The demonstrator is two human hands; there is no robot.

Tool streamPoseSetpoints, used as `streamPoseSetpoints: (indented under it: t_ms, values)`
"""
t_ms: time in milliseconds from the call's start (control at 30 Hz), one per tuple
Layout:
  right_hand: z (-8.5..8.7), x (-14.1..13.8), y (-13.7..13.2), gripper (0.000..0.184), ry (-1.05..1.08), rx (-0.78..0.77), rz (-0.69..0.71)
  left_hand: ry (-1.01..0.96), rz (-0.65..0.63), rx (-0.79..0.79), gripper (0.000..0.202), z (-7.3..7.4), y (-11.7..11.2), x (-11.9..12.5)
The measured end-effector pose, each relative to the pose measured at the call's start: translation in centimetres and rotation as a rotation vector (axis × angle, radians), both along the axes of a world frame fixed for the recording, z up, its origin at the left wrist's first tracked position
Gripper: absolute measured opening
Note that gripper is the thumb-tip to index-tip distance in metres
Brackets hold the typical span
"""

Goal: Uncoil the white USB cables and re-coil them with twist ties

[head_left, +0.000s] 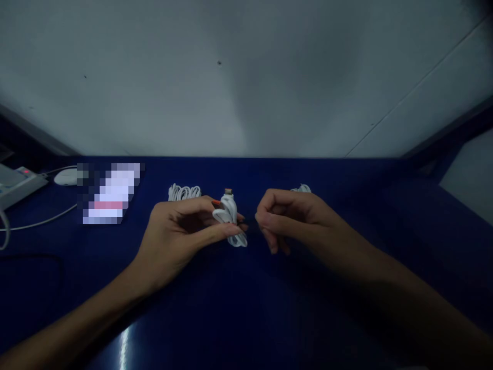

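Note:
My left hand is closed on a coiled white cable, gripping the bundle between thumb and fingers. A metal-tipped plug stands up at the top of the coil, and a small orange part shows beside the fingers. To the right, my right hand is closed in a pinch, a short gap away from the bundle. Something thin and dark seems to run from the coil to its fingertips, too dim to name. Behind my left hand lies another white cable coil. A further white coil is partly hidden behind my right hand.
On the left of the dark blue table are a white power strip with a red light, a rounded white object with a cord, and a blurred-out bright screen. A pale wall rises behind.

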State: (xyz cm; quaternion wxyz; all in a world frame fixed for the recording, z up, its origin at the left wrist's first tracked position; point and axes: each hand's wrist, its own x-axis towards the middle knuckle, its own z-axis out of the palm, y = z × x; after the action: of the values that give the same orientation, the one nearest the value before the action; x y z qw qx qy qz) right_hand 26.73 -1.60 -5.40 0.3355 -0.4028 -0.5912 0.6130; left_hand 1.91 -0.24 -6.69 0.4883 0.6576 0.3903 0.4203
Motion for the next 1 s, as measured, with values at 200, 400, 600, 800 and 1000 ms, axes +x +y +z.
streamPoseSetpoints:
  t_ms: [200,400,600,800,1000]
  values:
    - [-0.26,-0.03,-0.15,0.025,0.066,0.014,-0.068,-0.118,-0.117,-0.141,0.021,-0.24,-0.03,0.04]
    - [-0.35,-0.01,-0.15,0.026,0.068,-0.013,-0.067,-0.14,-0.105,-0.177,0.024,-0.4,-0.02,0.11]
    - [-0.15,-0.13,-0.22,0.027,0.017,0.02,-0.119,-0.125,-0.092,-0.161,0.02,-0.49,0.06,0.19]
    - [-0.47,0.03,-0.1,0.025,0.092,-0.019,-0.13,-0.116,-0.049,-0.085,0.017,-0.28,0.07,0.36]
    - [-0.52,-0.07,-0.03,0.025,0.133,-0.031,-0.168,-0.097,-0.012,-0.051,0.016,0.05,-0.05,0.49]
